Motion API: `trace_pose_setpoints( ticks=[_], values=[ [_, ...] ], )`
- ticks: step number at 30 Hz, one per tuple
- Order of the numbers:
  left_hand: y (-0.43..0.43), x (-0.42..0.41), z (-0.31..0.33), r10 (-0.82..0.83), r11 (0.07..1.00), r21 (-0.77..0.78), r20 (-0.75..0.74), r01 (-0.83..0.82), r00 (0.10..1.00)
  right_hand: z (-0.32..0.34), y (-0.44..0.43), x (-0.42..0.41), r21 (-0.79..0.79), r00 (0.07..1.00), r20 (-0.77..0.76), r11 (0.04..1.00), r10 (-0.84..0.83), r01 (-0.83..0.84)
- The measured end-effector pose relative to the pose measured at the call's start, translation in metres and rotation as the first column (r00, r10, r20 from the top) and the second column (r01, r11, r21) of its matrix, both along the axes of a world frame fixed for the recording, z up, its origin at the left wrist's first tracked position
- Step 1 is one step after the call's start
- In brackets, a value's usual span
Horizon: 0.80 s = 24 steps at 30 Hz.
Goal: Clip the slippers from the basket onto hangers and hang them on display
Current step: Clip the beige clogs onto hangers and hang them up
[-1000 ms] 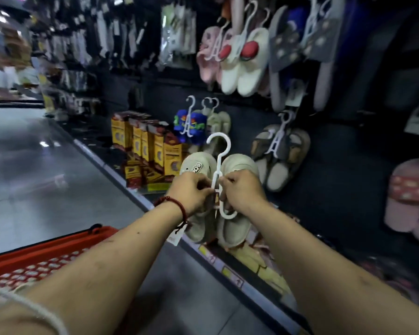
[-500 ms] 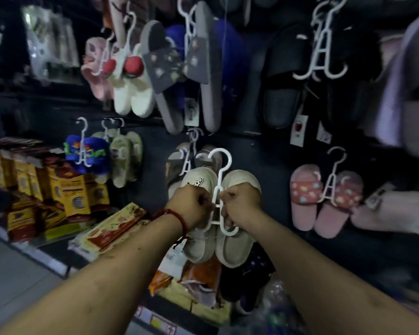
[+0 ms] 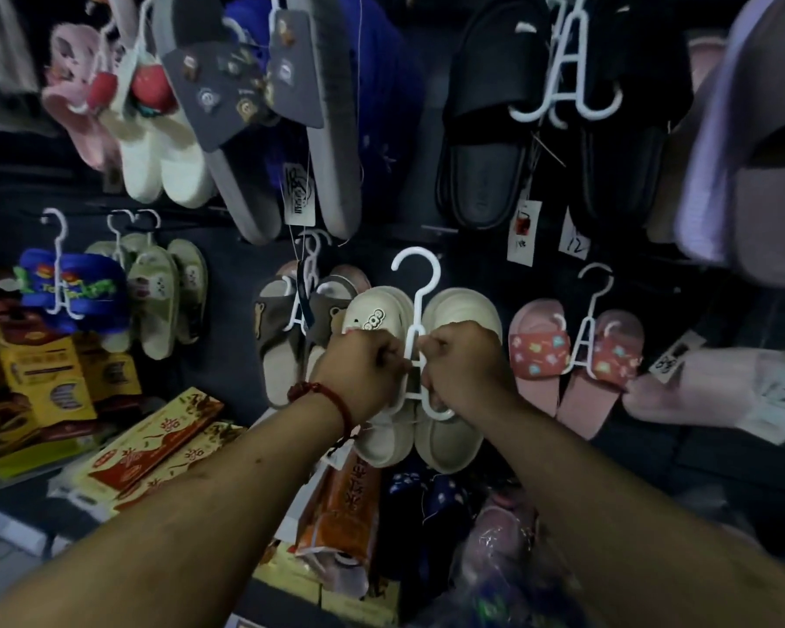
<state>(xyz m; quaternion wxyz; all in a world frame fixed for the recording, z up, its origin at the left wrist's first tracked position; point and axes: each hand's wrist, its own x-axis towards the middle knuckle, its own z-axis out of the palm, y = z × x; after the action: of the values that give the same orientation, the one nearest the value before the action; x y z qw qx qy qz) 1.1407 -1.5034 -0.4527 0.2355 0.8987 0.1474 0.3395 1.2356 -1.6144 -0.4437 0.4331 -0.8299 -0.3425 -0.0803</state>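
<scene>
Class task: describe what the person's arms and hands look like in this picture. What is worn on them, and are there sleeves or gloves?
Both forearms are bare, with no sleeves in view, and neither hand wears a glove. The left hand has a red braided cord bracelet around its wrist, with a short dark end hanging below. The right hand and its wrist carry nothing: no watch, band or visible ring.

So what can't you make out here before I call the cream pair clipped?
Head view only:
- Hanger clips: covered by the left hand and right hand.
- Cream slippers: straps hidden behind the fists.
- Free peg for the hook: wall too dark.
- Basket: out of frame.
</scene>
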Motion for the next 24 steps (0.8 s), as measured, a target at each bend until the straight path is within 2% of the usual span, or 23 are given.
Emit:
trace_pose_setpoints(
  ticks=[5,7,10,18,24],
  values=[
    [0.005,-0.005,-0.010,0.025,0.995,0.096,0.116,-0.036,0.993,-0.004,0.006,-0.001,0.012,0.978,0.205,1.000,-0.025,0.023],
    [0.006,-0.010,-0.013,0.021,0.990,0.137,0.150,-0.042,0.988,-0.007,0.006,-0.003,0.014,0.975,0.223,1.000,-0.020,0.017],
    [0.007,-0.010,-0.013,0.001,0.988,0.155,0.145,-0.024,0.989,-0.009,0.009,-0.001,0.035,0.990,0.140,0.999,-0.020,0.015],
    [0.006,0.027,-0.001,0.016,0.998,0.061,-0.139,-0.008,0.990,-0.014,0.010,0.028,0.033,0.993,-0.098,0.997,-0.071,0.074],
    [0.023,0.073,0.000,0.024,0.999,0.030,-0.193,-0.019,0.981,-0.010,0.028,0.065,-0.007,0.989,-0.121,0.996,-0.084,0.084]
  ],
)
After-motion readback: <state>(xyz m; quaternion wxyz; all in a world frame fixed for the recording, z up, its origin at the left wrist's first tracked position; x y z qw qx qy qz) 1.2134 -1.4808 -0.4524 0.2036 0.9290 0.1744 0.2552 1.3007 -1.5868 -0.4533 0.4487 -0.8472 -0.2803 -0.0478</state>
